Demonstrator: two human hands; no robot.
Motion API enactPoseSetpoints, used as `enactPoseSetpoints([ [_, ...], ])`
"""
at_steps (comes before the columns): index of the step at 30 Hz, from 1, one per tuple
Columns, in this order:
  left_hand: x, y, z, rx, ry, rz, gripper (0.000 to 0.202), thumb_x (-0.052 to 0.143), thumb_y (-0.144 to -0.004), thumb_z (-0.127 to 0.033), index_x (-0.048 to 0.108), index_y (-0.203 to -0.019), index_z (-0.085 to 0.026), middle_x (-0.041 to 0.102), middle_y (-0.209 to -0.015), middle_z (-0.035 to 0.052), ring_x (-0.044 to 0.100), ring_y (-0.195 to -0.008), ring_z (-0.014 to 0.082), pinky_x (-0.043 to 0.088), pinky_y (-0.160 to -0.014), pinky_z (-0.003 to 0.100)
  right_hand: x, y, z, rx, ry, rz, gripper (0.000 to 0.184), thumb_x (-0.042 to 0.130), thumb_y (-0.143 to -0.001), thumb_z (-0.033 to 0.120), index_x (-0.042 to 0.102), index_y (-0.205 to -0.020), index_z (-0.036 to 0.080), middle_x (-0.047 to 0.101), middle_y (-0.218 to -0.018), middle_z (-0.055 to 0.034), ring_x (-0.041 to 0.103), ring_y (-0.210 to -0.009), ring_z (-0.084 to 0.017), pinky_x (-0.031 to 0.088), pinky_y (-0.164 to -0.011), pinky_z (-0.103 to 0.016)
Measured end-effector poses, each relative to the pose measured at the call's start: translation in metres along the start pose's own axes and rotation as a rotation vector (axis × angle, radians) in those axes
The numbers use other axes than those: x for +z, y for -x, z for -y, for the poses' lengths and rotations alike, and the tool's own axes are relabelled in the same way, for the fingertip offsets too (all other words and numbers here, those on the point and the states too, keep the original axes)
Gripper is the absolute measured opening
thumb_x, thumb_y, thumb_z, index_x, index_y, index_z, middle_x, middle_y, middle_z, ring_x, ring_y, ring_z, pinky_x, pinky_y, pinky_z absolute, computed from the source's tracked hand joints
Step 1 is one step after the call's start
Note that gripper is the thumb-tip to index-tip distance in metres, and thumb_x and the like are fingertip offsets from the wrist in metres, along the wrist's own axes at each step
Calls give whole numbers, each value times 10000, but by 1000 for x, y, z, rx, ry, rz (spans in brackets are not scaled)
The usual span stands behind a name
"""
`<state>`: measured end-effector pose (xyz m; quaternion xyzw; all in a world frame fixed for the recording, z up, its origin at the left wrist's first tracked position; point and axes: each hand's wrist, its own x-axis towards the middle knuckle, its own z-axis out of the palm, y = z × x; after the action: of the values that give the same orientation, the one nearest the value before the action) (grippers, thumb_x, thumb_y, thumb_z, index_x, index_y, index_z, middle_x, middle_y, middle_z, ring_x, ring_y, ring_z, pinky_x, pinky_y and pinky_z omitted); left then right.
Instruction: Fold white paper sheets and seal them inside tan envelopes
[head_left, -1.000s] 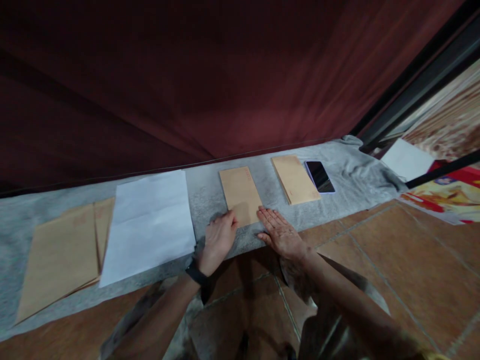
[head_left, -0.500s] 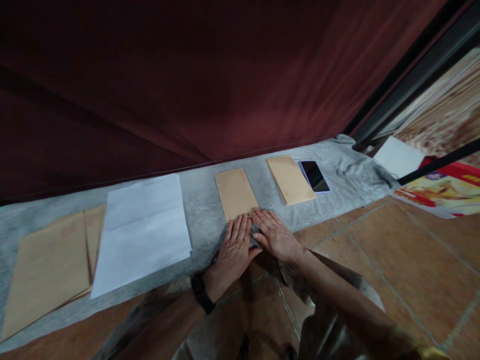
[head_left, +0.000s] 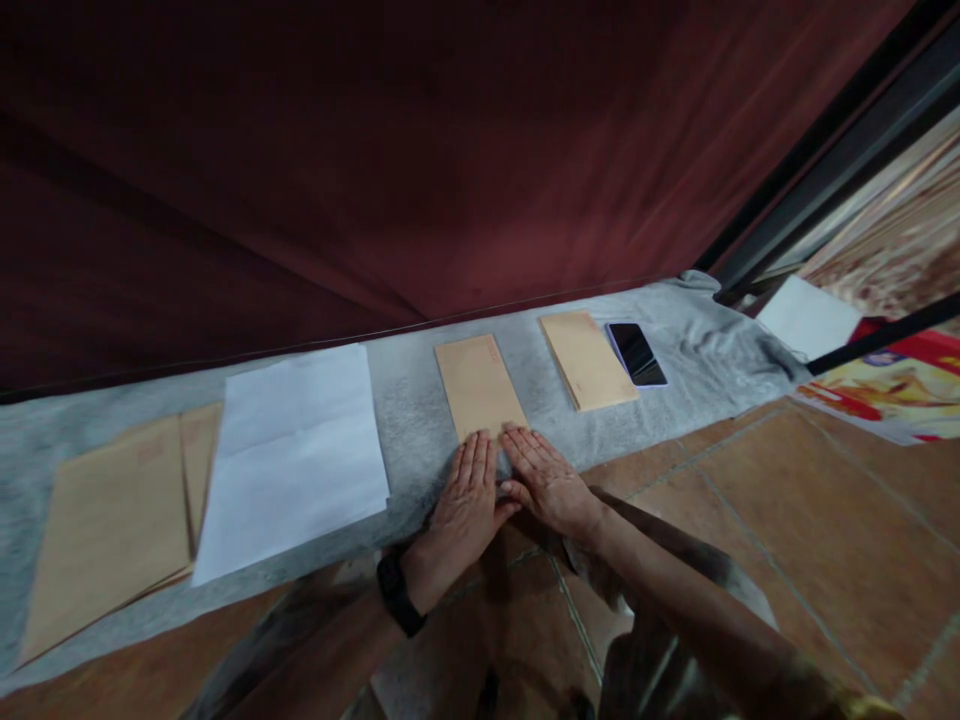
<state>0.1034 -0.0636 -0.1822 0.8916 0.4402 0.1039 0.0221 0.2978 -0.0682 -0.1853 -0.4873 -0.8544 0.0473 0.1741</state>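
Note:
A brown paper envelope (head_left: 480,385) lies flat on the grey cloth in front of me. My left hand (head_left: 465,500) presses flat on its near edge, fingers stretched out. Beside it, my right hand (head_left: 547,480) rests on the same edge with its fingers extended too. The two thumbs almost meet over the cloth's front edge. Both palms face down, and the envelope's nearest strip is hidden under the fingertips. A black watch (head_left: 400,593) is on my left wrist.
To the right are a stack of brown envelopes (head_left: 589,360) and a phone (head_left: 637,353). White paper sheets (head_left: 296,460) and larger brown envelopes (head_left: 112,530) lie to the left. A dark red curtain (head_left: 420,180) hangs behind the grey cloth (head_left: 409,400). Tiled floor (head_left: 810,510) lies below.
The view has shifted slightly, so everything on the cloth sits a little further right. Both hands remain flat on the envelope's near edge, with the fingertips a touch lower on it.

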Motion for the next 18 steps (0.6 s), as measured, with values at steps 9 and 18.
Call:
enactPoseSetpoints([
  [9,-5,9,0,-83,-59,53,846,583,-918,-525,365,-1509,40,331,-1586,304,269,-1515,382,297,-1226,518,-4,2,-5,43,15,-2,662,422,-1044,443,269,-1597,112,336,-1623,-168,311,-1514,-257,295,-1244,-486],
  [18,-26,-14,7,-115,1,51,439,395,-1013,-309,614,-1293,-52,596,-1397,252,562,-1318,344,457,-1089,486,-14,-37,4,149,-103,-34,494,342,-1071,367,516,-1464,124,437,-1580,-125,385,-1478,-233,309,-1242,-452],
])
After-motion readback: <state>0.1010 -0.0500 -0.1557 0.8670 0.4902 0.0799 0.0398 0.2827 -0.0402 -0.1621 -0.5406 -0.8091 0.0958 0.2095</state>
